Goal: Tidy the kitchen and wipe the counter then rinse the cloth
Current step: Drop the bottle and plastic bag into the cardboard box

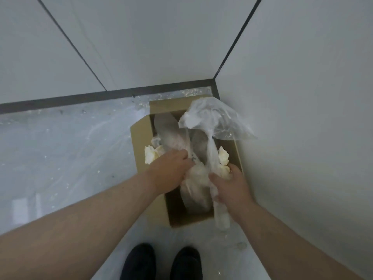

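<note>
An open cardboard box (141,136) stands on the pale floor (70,150) in a corner between two white walls. Both arms reach down into it: the left grip (171,171) and the right grip (230,184) each clutch a clear plastic bag (212,118) that billows above the box. Crumpled yellowish paper (152,155) shows beside the grips. Two black shoes (139,261) stand below.

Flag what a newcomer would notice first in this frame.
The open cardboard box, standing on the floor in the corner where two pale walls meet, draws the eye first. The left hand and the right hand reach into it and grip a clear plastic bag, whose loose end billows up over the box's far rim. Yellowish crumpled paper pokes out beside the hands, and black shoes show at the bottom edge.
</note>
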A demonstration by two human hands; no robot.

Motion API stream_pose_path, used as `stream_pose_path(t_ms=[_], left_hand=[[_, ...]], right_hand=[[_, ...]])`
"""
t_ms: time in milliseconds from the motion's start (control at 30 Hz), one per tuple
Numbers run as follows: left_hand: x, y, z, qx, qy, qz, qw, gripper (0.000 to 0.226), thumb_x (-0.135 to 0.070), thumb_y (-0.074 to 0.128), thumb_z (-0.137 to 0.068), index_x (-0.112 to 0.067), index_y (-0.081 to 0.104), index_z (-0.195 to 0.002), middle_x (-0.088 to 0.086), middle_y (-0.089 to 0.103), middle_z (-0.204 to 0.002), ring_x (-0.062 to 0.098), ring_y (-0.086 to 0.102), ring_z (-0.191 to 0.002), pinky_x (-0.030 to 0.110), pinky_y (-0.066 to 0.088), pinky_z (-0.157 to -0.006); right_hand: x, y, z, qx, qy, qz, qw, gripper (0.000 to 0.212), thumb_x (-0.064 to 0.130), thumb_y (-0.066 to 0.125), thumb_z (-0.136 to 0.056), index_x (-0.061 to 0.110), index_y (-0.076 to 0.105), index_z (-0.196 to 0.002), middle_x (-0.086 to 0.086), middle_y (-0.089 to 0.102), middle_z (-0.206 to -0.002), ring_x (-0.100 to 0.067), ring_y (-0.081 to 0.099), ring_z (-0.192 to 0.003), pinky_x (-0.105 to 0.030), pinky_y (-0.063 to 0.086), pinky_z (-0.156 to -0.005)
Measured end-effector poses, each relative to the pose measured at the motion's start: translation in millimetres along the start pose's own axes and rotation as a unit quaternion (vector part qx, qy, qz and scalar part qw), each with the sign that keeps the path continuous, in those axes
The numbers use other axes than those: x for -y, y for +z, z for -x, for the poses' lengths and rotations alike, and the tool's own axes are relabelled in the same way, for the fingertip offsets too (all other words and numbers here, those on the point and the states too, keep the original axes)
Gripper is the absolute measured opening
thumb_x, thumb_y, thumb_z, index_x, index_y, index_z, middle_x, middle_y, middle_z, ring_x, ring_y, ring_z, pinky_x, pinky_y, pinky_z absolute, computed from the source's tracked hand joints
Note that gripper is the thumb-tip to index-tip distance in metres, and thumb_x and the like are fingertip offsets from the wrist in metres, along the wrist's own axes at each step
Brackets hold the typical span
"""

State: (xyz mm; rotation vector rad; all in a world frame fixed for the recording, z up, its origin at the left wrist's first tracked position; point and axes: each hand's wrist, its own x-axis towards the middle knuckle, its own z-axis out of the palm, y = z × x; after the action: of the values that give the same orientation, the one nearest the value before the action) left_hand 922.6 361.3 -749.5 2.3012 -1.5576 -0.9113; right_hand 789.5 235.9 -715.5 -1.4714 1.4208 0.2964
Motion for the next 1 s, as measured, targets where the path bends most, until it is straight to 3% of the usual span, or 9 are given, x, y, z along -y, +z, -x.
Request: stream_pose_path(t_ms=[67,133,233,300,433,567,667,867,1000], left_hand=[[0,1,2,0.030,-0.014,-0.022,0.999,0.043,-0.018,0.063,-0.089,-0.023,0.051,-0.130,0.002,0.055,-0.118,0.019,0.054,-0.103,0.030,0.047,-0.090],[-4,-5,5,0.055,-0.021,-0.044,0.997,0.056,-0.024,0.063,-0.091,-0.025,0.040,-0.142,0.003,0.053,-0.128,0.021,0.052,-0.114,0.035,0.045,-0.099],[-17,-29,19,0.069,-0.027,-0.050,0.996,0.065,-0.028,0.058,-0.094,-0.027,0.026,-0.151,0.005,0.034,-0.152,0.023,0.034,-0.138,0.036,0.029,-0.113],[-26,-50,33,0.080,-0.042,-0.025,0.996,0.068,-0.035,0.054,-0.096,-0.030,0.018,-0.154,0.003,0.017,-0.162,0.023,0.018,-0.148,0.037,0.020,-0.118],[-47,-105,70,0.051,-0.062,0.037,0.996,0.054,-0.042,0.049,-0.098,-0.029,0.034,-0.148,-0.004,0.031,-0.155,0.016,0.029,-0.142,0.032,0.030,-0.114],[-78,-167,114,0.024,-0.073,0.063,0.995,0.044,-0.047,0.047,-0.098,-0.028,0.048,-0.138,-0.011,0.048,-0.138,0.009,0.044,-0.126,0.023,0.037,-0.102],[-111,-211,144,0.008,-0.083,0.072,0.994,0.043,-0.049,0.047,-0.097,-0.029,0.051,-0.135,-0.013,0.050,-0.136,0.006,0.045,-0.124,0.022,0.037,-0.101],[-184,-283,187,-0.039,-0.089,0.099,0.990,0.048,-0.049,0.055,-0.093,-0.033,0.049,-0.138,-0.017,0.048,-0.142,0.003,0.043,-0.128,0.019,0.033,-0.099],[-231,-323,218,-0.044,-0.082,0.086,0.992,0.047,-0.048,0.055,-0.093,-0.035,0.049,-0.137,-0.022,0.047,-0.140,0.002,0.042,-0.129,0.019,0.033,-0.098]], right_hand=[[2,-1,4,0.012,-0.006,0.008,1.000,0.080,0.041,0.070,-0.063,0.037,0.043,-0.138,0.001,0.059,-0.119,-0.027,0.063,-0.102,-0.053,0.061,-0.074],[9,-4,13,0.027,-0.012,0.022,0.999,0.074,0.033,0.070,-0.074,0.039,0.038,-0.140,0.003,0.054,-0.117,-0.025,0.059,-0.103,-0.053,0.059,-0.080],[15,-12,28,0.037,-0.051,0.088,0.994,0.076,0.032,0.062,-0.079,0.043,0.028,-0.146,0.008,0.049,-0.127,-0.023,0.060,-0.107,-0.050,0.057,-0.087],[24,-19,43,0.029,-0.094,0.121,0.988,0.063,0.025,0.058,-0.087,0.039,0.035,-0.144,0.009,0.049,-0.131,-0.017,0.057,-0.110,-0.038,0.056,-0.086],[48,-38,88,0.026,-0.099,0.093,0.990,0.042,0.018,0.053,-0.096,0.031,0.050,-0.136,0.012,0.049,-0.130,-0.007,0.049,-0.112,-0.022,0.040,-0.087],[79,-63,152,0.018,-0.086,0.015,0.996,0.033,0.020,0.055,-0.095,0.033,0.057,-0.126,0.011,0.058,-0.123,-0.002,0.056,-0.102,-0.020,0.046,-0.080],[103,-83,209,0.021,-0.094,-0.007,0.995,0.033,0.020,0.056,-0.096,0.032,0.057,-0.127,0.011,0.060,-0.122,-0.007,0.056,-0.113,-0.026,0.045,-0.095],[122,-130,311,0.022,-0.134,-0.023,0.990,0.040,0.029,0.059,-0.095,0.034,0.052,-0.135,0.020,0.056,-0.124,0.001,0.053,-0.111,-0.017,0.039,-0.088],[118,-178,373,-0.009,-0.133,-0.032,0.991,0.044,0.032,0.060,-0.095,0.032,0.052,-0.138,0.017,0.054,-0.131,0.000,0.051,-0.118,-0.018,0.039,-0.093]])
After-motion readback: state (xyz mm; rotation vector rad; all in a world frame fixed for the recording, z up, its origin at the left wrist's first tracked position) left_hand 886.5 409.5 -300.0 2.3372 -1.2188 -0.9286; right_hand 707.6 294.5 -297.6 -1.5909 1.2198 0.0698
